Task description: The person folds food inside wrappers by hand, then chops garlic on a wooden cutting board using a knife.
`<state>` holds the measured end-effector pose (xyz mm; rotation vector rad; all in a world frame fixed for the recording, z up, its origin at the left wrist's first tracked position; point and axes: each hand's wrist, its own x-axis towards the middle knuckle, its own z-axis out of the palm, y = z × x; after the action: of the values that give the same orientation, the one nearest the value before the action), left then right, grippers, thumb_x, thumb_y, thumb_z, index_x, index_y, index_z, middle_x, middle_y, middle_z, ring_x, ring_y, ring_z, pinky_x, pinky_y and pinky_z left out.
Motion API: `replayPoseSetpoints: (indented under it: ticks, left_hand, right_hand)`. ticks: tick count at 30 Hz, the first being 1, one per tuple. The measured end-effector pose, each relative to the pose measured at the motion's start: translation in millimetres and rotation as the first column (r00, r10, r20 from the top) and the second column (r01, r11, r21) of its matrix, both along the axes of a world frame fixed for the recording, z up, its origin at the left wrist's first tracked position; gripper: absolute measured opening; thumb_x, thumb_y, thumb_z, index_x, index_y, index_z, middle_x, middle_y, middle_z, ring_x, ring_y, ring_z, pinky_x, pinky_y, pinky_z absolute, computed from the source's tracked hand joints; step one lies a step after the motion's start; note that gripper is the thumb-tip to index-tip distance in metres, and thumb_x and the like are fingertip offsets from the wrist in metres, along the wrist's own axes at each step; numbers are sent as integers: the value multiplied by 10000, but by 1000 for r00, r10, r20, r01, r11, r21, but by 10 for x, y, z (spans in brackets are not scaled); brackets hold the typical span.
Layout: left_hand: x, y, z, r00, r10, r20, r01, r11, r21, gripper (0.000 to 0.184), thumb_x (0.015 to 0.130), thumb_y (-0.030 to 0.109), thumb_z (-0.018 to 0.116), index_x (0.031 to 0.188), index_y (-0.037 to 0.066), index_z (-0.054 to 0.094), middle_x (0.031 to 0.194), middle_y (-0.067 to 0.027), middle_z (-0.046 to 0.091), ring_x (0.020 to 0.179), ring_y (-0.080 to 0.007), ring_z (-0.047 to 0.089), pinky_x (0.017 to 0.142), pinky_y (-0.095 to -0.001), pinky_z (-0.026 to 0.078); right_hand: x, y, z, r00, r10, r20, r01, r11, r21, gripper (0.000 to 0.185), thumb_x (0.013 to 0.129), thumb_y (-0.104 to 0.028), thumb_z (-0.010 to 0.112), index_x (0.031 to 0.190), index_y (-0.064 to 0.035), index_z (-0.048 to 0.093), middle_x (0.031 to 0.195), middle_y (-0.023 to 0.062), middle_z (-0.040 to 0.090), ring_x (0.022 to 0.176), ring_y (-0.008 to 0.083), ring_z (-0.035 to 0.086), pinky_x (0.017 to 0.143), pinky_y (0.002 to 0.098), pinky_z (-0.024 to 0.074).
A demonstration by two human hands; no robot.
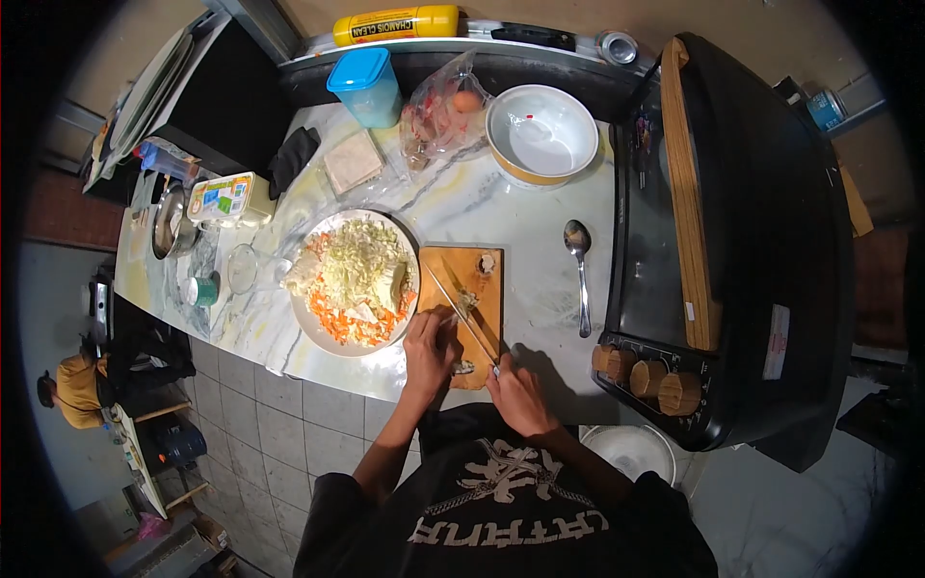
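Note:
A wooden cutting board [487,332] lies on the marble-patterned counter, with small chopped pieces [468,301] near its middle. My right hand [520,397] is closed around the handle of a knife [464,316], whose blade slants up and left across the board. At the board's left edge my left hand [431,349] has its fingers bent close together near the blade; what they hold, if anything, is hidden. Left of the board stands a white plate [306,326] heaped with shredded cabbage [358,252] and diced orange pieces [349,321].
A spoon [580,277] lies right of the board, before a black oven [761,250]. Behind are a white bowl [541,135], a plastic bag [443,120] with an egg, and a blue-lidded container [366,91]. Another person [79,390] is at the far left.

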<state>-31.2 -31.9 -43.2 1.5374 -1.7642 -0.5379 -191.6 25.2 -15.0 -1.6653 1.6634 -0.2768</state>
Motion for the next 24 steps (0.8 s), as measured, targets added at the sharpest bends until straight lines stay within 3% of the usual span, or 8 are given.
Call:
replayPoseSetpoints:
  ticks: [2,6,8,12,14,15,24]
  left_hand:
    - [-5,10,-2,1000,12,-7,-12,1000,28,261,728,-60,629,979,12,620,874,-138,605,806,-317,576,703,-393,473]
    - [-1,0,-79,999,27,-43,-27,1000,-10,249,734,-59,638,972,13,623,856,-139,610,787,-316,584,690,-385,477]
    - [-2,6,-71,998,22,-60,-24,999,-29,248,734,-59,642,971,14,623,852,-140,616,780,-316,588,684,-380,479]
    - [0,22,-57,998,44,-50,-45,999,-25,198,756,-50,656,942,12,626,885,-150,647,792,-320,610,703,-374,489]
    - [2,1,-68,997,54,-59,-58,997,-54,196,757,-57,648,940,11,632,874,-142,644,782,-318,601,687,-371,486]
    - [9,-9,-73,997,62,-42,-65,996,-54,193,760,-56,649,941,9,634,878,-141,646,784,-318,603,693,-373,488]
    - [60,-16,-109,999,37,-34,-39,997,-60,162,747,-55,658,901,-4,661,922,-128,660,826,-312,619,734,-364,504]
  right_hand:
    - [-4,-11,42,999,-27,46,23,995,99,247,946,-228,494,949,18,472,745,283,599,742,479,592,690,547,459]
    - [-17,35,-94,999,-9,31,9,1000,-5,251,946,-231,499,933,18,472,715,278,586,725,478,590,647,546,462]
    - [-26,-10,-78,998,-56,32,53,995,81,303,938,-270,512,990,28,494,750,294,581,752,484,569,698,553,441]
    - [-65,-58,-31,996,-68,60,62,994,87,301,938,-273,514,988,23,498,766,299,576,770,485,564,708,551,440]
    - [-76,-45,-72,998,-35,54,42,992,-119,256,938,-222,527,913,23,458,660,282,563,668,484,576,580,540,441]
    - [-80,-50,-58,998,-32,53,38,992,-118,256,938,-222,527,913,23,458,660,282,563,668,484,576,580,540,441]
    - [-49,-3,-20,997,-38,70,31,995,90,279,954,-255,496,956,20,452,757,320,560,772,518,547,672,577,424]
